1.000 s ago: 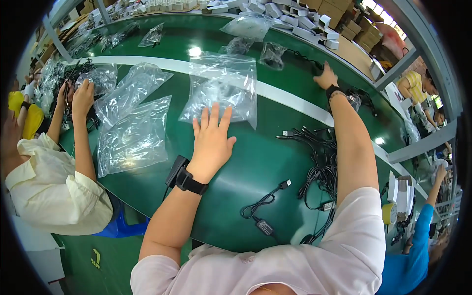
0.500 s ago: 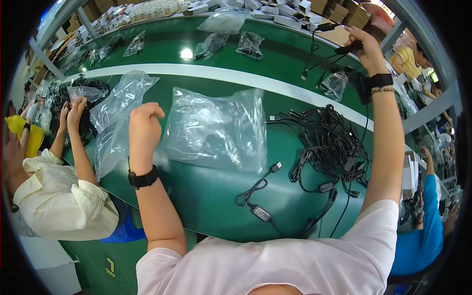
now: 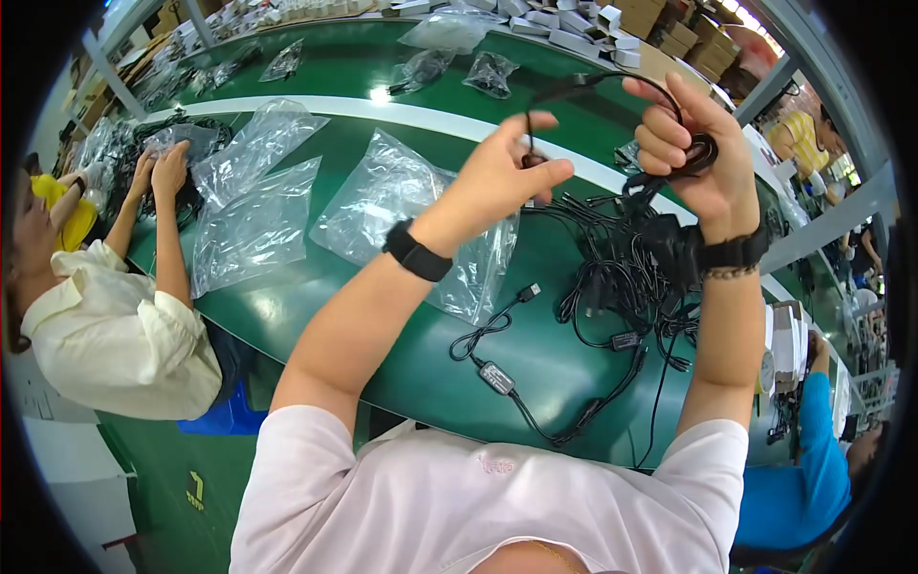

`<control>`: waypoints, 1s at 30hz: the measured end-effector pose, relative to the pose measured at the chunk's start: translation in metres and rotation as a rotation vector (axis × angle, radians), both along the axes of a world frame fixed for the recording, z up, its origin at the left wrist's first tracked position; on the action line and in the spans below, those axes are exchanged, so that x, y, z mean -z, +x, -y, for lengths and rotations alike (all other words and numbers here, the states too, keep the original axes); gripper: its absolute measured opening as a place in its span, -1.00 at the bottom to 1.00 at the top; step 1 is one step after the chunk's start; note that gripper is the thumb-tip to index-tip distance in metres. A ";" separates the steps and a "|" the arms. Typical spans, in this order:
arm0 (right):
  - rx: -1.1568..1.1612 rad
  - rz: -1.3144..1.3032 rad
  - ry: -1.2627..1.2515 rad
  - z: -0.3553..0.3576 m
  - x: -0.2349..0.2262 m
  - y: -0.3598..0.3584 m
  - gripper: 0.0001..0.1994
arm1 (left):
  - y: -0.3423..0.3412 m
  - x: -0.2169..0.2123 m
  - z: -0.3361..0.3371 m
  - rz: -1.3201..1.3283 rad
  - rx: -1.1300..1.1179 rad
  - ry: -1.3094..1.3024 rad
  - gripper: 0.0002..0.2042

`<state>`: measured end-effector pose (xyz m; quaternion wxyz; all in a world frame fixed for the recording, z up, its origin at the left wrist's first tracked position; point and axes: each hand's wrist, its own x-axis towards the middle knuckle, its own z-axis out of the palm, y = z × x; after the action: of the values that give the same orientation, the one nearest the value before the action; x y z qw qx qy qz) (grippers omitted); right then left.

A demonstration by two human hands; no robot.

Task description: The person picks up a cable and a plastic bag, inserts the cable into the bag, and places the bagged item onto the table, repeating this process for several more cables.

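My right hand (image 3: 703, 158), at the far right of the bench, is closed around a looped black cable (image 3: 704, 151). From its fingers the cable arcs up and left to a dark, blurred connector end. My left hand (image 3: 502, 177) is raised over the clear plastic bags, and a black strand of the cable runs down into its fingers. Under my right hand lies a tangled pile of black cables (image 3: 612, 273). One USB cable (image 3: 496, 377) with an inline box lies apart, closer to me. Clear bags (image 3: 368, 196) lie flat beneath my left hand.
A co-worker in a cream shirt (image 3: 124, 330) handles cables and bags at the left. Beyond a white strip on the green bench, bagged cables (image 3: 491, 75) lie on green. Small white boxes (image 3: 574, 40) are heaped at the back. A metal post (image 3: 832, 225) stands at right.
My left hand has moved right and now meets the cable. My right hand has come lower and nearer, with the cable looped in it. The co-worker's hands have shifted slightly.
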<state>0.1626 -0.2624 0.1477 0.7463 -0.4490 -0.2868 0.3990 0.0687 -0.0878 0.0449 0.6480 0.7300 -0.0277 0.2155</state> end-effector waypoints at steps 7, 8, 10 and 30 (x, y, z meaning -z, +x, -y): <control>0.253 -0.260 0.434 0.010 0.032 0.028 -0.84 | -0.018 0.029 0.053 -0.230 0.309 0.011 -0.73; 0.240 -0.281 0.435 0.010 0.035 0.026 -0.84 | -0.018 0.031 0.061 -0.168 0.290 -0.162 -0.73; 0.309 -0.267 0.463 0.008 0.037 0.017 -0.84 | -0.017 0.033 0.062 -0.220 0.297 -0.430 -0.77; 0.073 0.282 -0.277 -0.012 0.114 -0.060 -0.88 | -0.021 0.016 -0.002 0.028 0.310 -1.259 -0.82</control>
<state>0.1022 -0.2504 0.0334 0.6437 -0.6091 -0.3143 0.3404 0.0477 -0.0861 0.0286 0.9753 0.1949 -0.0097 0.1038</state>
